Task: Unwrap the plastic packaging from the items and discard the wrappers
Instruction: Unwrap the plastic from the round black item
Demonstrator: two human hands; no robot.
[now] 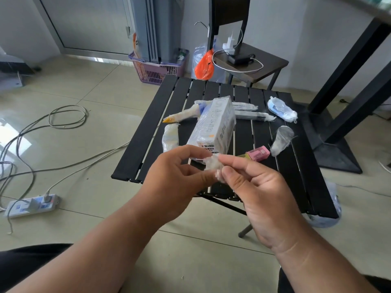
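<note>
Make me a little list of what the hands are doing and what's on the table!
left hand: pinches the plastic wad
right hand: pinches the same wad
table: black, slatted
big box: wrapped in plastic, on the table
pink item: bare, beside the box
wrapped pieces: several around the box

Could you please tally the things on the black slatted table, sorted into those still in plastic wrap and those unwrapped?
Still wrapped: 7, among them the white box and the blue item
Unwrapped: 1, the pink item
Total: 8
The wad of wrap pinched between left hand and right hand is not counted.
</note>
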